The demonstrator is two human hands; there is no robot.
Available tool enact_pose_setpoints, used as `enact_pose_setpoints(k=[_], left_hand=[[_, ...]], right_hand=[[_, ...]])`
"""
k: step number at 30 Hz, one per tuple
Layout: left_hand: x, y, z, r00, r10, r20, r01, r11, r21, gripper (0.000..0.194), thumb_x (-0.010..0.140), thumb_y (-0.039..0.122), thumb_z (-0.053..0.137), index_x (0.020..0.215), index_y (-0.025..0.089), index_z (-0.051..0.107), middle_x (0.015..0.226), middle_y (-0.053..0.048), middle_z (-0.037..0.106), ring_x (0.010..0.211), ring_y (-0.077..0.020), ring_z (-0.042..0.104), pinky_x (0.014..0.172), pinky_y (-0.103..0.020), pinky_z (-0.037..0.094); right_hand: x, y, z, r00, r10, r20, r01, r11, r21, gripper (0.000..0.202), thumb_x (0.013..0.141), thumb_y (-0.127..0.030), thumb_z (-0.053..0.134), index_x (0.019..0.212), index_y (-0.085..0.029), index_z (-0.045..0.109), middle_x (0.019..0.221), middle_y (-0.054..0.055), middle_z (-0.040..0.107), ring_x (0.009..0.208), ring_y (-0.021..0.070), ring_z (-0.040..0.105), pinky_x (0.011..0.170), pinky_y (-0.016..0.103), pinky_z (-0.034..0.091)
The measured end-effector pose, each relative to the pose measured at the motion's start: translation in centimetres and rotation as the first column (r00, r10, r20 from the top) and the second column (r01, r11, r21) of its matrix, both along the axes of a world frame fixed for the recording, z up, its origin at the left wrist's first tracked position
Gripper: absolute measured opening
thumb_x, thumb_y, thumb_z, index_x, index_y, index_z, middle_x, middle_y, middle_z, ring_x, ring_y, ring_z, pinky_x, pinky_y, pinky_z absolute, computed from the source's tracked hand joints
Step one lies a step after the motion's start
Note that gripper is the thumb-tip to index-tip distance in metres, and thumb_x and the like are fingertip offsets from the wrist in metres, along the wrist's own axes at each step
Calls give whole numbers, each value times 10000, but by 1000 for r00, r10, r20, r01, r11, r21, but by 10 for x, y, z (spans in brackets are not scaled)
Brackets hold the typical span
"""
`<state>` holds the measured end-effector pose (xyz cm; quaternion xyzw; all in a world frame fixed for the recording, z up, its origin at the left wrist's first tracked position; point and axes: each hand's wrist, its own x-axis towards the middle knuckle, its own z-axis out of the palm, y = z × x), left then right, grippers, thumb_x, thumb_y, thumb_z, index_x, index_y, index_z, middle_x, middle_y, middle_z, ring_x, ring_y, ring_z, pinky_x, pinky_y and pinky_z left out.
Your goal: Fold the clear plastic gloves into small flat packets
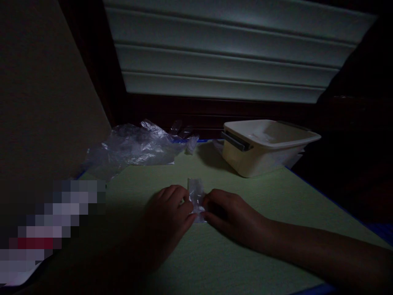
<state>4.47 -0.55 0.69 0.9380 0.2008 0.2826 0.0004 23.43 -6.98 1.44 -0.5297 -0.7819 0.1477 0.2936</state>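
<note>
A small clear plastic bag (196, 192) lies on the green tabletop (221, 262), its long side pointing away from me. From the left, my left hand (173, 207) pinches the near part of the bag's edge, fingers curled. My right hand (231, 207) grips the opposite edge between thumb and fingers. Both thumbs meet the bag close to its near end, where the plastic looks creased and shiny. The dim light hides whether anything is inside it.
A cream plastic bin (258, 157) with dark handles stands at the back right, something pale inside. Crumpled clear plastic (135, 143) is heaped at the back left. Beyond is a white slatted panel (227, 53). A blurred-out pale object (58, 221) lies at the left edge.
</note>
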Motion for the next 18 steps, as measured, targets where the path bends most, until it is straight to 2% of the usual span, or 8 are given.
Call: enact_pose_setpoints(k=[3,6,9,12,14,18], left_hand=[[-1,-1,-2,997,-70,-30,72,994,82,65,884,112,604,845,148,641,916,-71,646,902,-239,582,761,-383,501],[-1,0,-6,989,-134,-69,139,988,65,124,929,125,545,863,131,651,879,-71,667,837,-220,615,711,-353,535],[-1,1,-7,988,-141,-70,143,989,27,147,927,109,533,838,128,648,831,-61,668,767,-214,627,644,-333,549],[-1,2,-6,989,-145,-38,146,989,27,161,938,137,526,845,140,658,908,-78,691,841,-241,645,702,-384,568],[-1,3,-6,988,-153,3,153,988,33,201,960,165,493,859,148,666,977,-91,702,910,-256,651,749,-410,572],[-3,6,-8,985,-163,62,162,987,24,228,976,156,444,898,133,656,1014,-97,714,975,-244,654,823,-403,570]], right_hand=[[0,0,1,997,22,68,-25,999,42,82,833,-97,612,876,-166,624,795,41,628,701,166,575,649,286,451],[1,-1,0,980,18,199,-48,988,147,82,871,-126,574,869,-149,653,790,69,626,721,191,574,673,323,470],[4,-4,0,970,34,239,-109,945,308,144,903,-146,519,936,-121,657,854,117,654,768,216,589,680,345,501],[6,-5,1,966,126,227,-211,890,404,235,911,-136,507,1116,-84,611,1029,170,682,911,244,620,770,381,523],[6,-5,3,956,155,247,-243,893,378,258,909,-119,502,1144,-84,603,1062,172,690,946,248,631,805,390,527],[6,-4,6,938,147,313,-225,947,230,234,898,-97,476,1043,-116,659,1028,146,712,945,249,653,859,412,516]])
